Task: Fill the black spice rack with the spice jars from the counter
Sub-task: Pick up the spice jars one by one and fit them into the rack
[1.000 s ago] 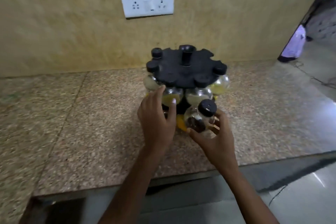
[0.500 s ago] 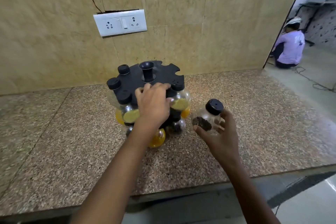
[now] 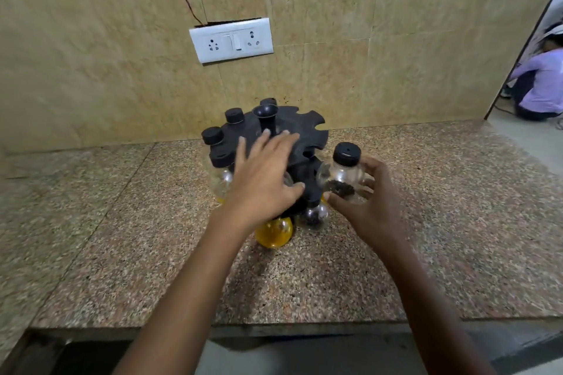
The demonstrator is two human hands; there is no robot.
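While the black spice rack (image 3: pixel 297 134) stands on the speckled granite counter (image 3: pixel 122 237) near the tiled wall (image 3: pixel 91 39), the left hand (image 3: pixel 264 179) is laid over the near side of its notched top disc, fingers straight and slightly spread, thumb extended to the right. A clear round spice jar (image 3: pixel 342 178) with a black cap and dark contents is held just beside the rack's right edge by the right hand (image 3: pixel 370 201), whose fingers and thumb are curled around its body; the jar is tilted slightly and is clear of the counter. Black-capped jars (image 3: pixel 212 135) are seated in the notches on the rack's left side, while the notches on the right side are shown vacant. In the lower tier, a yellow-filled jar (image 3: pixel 274 233) and a dark-filled jar (image 3: pixel 313 216) are seen. A white socket plate (image 3: pixel 231 39) is mounted on the wall above.
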